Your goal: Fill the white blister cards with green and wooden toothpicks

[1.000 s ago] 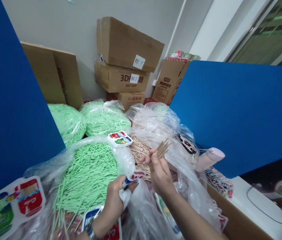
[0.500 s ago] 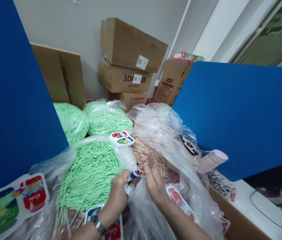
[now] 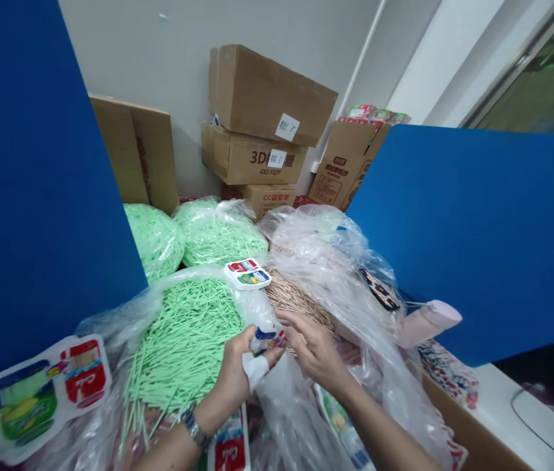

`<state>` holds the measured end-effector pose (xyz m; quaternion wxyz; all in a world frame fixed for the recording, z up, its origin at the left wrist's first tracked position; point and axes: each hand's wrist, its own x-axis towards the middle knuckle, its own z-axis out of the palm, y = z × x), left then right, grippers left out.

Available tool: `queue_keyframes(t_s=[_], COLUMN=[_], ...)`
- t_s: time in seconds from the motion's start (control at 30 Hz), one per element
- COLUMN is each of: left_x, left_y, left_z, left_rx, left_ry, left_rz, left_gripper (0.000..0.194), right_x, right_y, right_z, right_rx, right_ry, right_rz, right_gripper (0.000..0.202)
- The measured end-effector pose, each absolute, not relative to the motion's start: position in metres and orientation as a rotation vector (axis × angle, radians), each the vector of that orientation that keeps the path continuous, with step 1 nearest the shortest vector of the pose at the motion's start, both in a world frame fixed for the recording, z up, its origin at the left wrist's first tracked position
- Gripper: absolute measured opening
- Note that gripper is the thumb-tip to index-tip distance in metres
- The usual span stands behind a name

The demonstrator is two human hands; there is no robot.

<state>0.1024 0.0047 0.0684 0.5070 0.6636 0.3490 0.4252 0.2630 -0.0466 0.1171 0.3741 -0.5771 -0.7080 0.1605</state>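
Note:
My left hand (image 3: 235,363), with a metal watch on its wrist, is closed around a small white package (image 3: 264,340) with blue and red print, bent in the grip. My right hand (image 3: 313,347) meets the package's right side. Its fingers are bent together there, and what lies between them is hidden. Behind the hands, thin brown sticks (image 3: 296,294) lie in a clear plastic bag (image 3: 335,288). Left of them is an open bag of light green sticks (image 3: 193,333). A flat printed two-part package (image 3: 247,273) rests between the two piles.
More printed packages (image 3: 31,399) lie at the left, and another (image 3: 340,418) below my right forearm. Closed bags of green sticks (image 3: 222,229) sit behind. Cardboard boxes (image 3: 261,98) are stacked at the wall. Blue panels (image 3: 467,235) flank both sides. A pink cylinder (image 3: 428,320) stands at the right.
My right hand has come down from the brown sticks to the package, its fingers now bent rather than stretched upward. The package in my left hand has turned, showing more of its printed face.

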Motion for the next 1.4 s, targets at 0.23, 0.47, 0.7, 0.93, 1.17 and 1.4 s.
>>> queue_keyframes(t_s=[0.23, 0.47, 0.7, 0.93, 1.17, 1.4], left_x=[0.056, -0.008, -0.045, -0.060, -0.061, -0.061], left_y=[-0.011, -0.042, -0.060, -0.070, -0.069, -0.068], left_z=[0.065, 0.056, 0.040, 0.051, 0.051, 0.046], left_rx=[1.802, 1.570, 1.545, 1.520, 1.506, 1.423], left_ry=[0.923, 0.875, 1.138, 0.864, 0.971, 1.016], left_rz=[0.958, 0.675, 0.694, 0.669, 0.638, 0.677], left_gripper=[0.026, 0.020, 0.027, 0.034, 0.031, 0.026], right_x=[0.219, 0.178, 0.167, 0.142, 0.106, 0.118], right_y=[-0.023, -0.031, -0.017, 0.036, 0.032, 0.040], right_z=[0.115, 0.091, 0.094, 0.042, 0.011, 0.009], right_rx=[-1.330, -1.087, -0.903, -1.408, -1.445, -1.491], right_ry=[-2.149, -2.374, -2.332, -2.781, -2.937, -2.861], right_rz=[0.108, 0.270, 1.066, 0.430, 0.179, 0.261], right_gripper=[0.041, 0.046, 0.026, 0.021, 0.019, 0.018])
